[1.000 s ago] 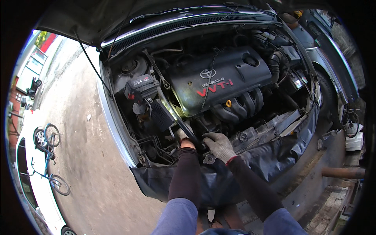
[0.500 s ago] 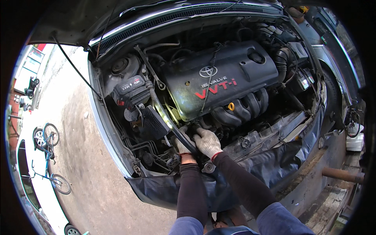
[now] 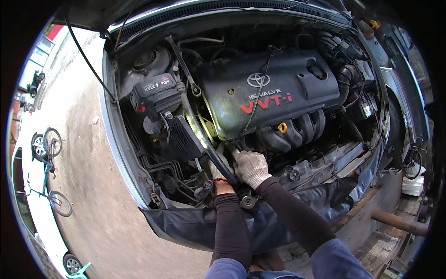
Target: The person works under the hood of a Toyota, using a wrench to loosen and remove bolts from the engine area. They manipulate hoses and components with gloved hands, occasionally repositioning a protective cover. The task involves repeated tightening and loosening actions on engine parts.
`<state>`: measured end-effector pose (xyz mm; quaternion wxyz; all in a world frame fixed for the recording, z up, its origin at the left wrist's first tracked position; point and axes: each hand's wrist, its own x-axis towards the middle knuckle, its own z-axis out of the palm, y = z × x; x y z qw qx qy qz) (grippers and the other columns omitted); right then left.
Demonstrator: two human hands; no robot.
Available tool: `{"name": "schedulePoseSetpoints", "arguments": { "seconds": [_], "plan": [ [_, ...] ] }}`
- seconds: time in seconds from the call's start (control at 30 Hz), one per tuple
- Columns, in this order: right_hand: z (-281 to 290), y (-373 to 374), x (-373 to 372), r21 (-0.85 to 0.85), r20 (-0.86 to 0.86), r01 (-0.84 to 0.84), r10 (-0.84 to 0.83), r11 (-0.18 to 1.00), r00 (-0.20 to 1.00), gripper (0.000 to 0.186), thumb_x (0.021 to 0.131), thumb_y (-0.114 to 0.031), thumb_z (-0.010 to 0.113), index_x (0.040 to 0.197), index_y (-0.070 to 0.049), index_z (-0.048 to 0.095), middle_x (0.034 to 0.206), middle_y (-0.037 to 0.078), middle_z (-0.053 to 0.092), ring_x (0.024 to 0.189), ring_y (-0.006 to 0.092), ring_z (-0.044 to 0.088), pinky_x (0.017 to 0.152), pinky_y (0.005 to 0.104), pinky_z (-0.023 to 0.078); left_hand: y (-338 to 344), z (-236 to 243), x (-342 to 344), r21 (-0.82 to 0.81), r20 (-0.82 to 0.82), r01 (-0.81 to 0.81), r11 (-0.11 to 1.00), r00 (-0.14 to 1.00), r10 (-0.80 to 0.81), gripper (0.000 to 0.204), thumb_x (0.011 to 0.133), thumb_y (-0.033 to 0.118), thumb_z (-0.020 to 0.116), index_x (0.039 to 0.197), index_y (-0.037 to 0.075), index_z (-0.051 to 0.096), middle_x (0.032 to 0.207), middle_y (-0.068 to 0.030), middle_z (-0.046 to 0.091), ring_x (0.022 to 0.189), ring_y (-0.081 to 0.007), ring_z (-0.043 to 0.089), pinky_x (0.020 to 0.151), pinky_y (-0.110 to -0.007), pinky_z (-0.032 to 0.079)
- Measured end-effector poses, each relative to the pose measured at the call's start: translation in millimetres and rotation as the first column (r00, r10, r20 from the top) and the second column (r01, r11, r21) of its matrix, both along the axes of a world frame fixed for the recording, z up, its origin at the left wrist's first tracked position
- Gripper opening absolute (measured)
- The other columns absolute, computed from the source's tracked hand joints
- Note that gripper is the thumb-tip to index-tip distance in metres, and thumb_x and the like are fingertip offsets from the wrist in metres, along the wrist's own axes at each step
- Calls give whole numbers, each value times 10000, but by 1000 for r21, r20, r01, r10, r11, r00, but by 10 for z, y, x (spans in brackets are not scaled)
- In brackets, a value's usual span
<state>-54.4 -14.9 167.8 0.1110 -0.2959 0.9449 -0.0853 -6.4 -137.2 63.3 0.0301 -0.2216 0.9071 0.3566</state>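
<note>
My left hand [image 3: 217, 167], in a pale knit glove, reaches under a thick dark tube [image 3: 210, 151] with a lit strip, low at the front of the black engine cover [image 3: 223, 109]; its fingers are mostly hidden. My right hand [image 3: 252, 167], gloved too, is beside it with fingers curled into the gap below the cover; what they grip is hidden. A radiator cap [image 3: 247, 202] lies just below my hands. A black battery pack [image 3: 155, 93] sits left of the cover, and a metal wrench [image 3: 183, 63] rests near it.
The raised hood [image 3: 81, 16] is propped over the bay. A dark protective sheet [image 3: 176, 225] drapes the front edge. At left are a blue bicycle [image 3: 44, 183] and a white car [image 3: 51, 232] on concrete [image 3: 102, 195]. A rusty pipe [image 3: 399, 223] juts at lower right.
My right hand has moved left into the gap beside my left hand, its fingers curling in below the engine cover. The view has shifted slightly.
</note>
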Motion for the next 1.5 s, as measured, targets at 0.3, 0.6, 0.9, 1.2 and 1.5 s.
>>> {"name": "schedulePoseSetpoints", "arguments": {
  "seconds": [0.3,0.6,0.9,1.2,1.5],
  "plan": [
    [69,82,-159,138,-5,-143,145,980,989,250,899,-240,661,1115,-144,741,836,95,768,784,302,770,676,451,592,67,-128,-75,501,-80,-304,810,916,393,372,1087,216,458,1307,24,688,1331,-249,682,1266,-423,613,1026,-436,497],
    [38,157,-209,134,-135,-219,237,966,962,243,893,-233,659,1101,-142,746,833,73,765,780,291,765,683,452,587,26,-320,-155,405,3,-360,840,920,393,443,919,186,716,1320,8,655,1221,-236,725,1152,-394,682,987,-441,534],
    [71,197,-191,155,77,-150,140,976,987,530,885,-234,695,1410,-183,636,934,112,764,880,311,762,745,477,598,48,-180,-99,92,-60,-117,989,991,123,302,973,230,652,1171,33,768,1149,-186,766,1145,-344,711,1007,-441,537],
    [152,204,-224,126,50,-188,183,974,982,567,865,-232,702,1424,-193,621,932,123,762,872,327,760,750,481,598,77,-977,-64,-604,269,249,757,958,-101,279,1010,180,575,957,44,812,987,-184,781,989,-336,739,923,-461,552],
    [124,150,-246,63,43,-149,147,987,988,589,875,-197,676,1456,-253,603,942,115,764,882,323,761,759,476,593,42,-701,-75,-488,359,301,819,925,-125,243,902,133,662,1105,54,770,1055,-185,758,1048,-349,725,917,-437,570]
  ]
}}
